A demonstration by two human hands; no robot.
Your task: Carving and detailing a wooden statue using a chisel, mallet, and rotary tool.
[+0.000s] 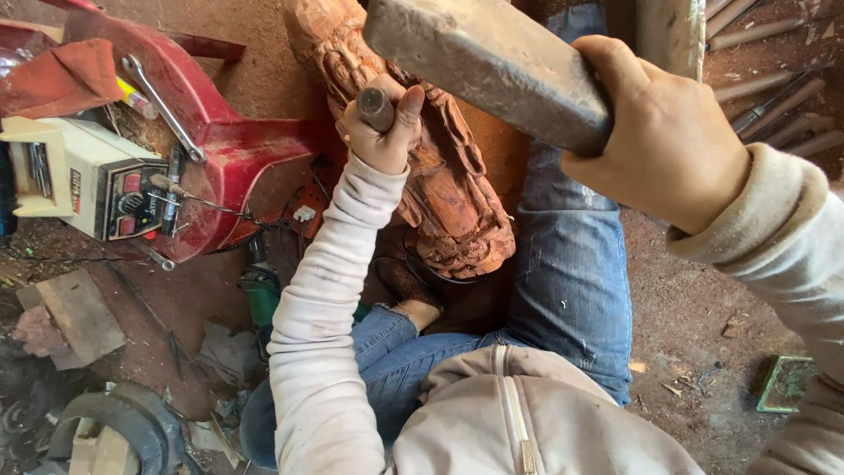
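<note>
Head view: sawdust-strewn dirt floor (686, 308) under reddish wood carving (448, 193).

Head view, steeply downward, close overhead.

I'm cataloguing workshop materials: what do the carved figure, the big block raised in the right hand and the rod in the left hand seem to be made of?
The reddish-brown carved figure looks like unfinished wood: matte, with cut ridges and matching red dust around it. The grey rectangular block in the right hand appears to be a worn mallet head, wood or metal; its scuffed dull surface leaves that open. The short grey rod in the left hand seems to be metal, with a battered flat top.
</note>
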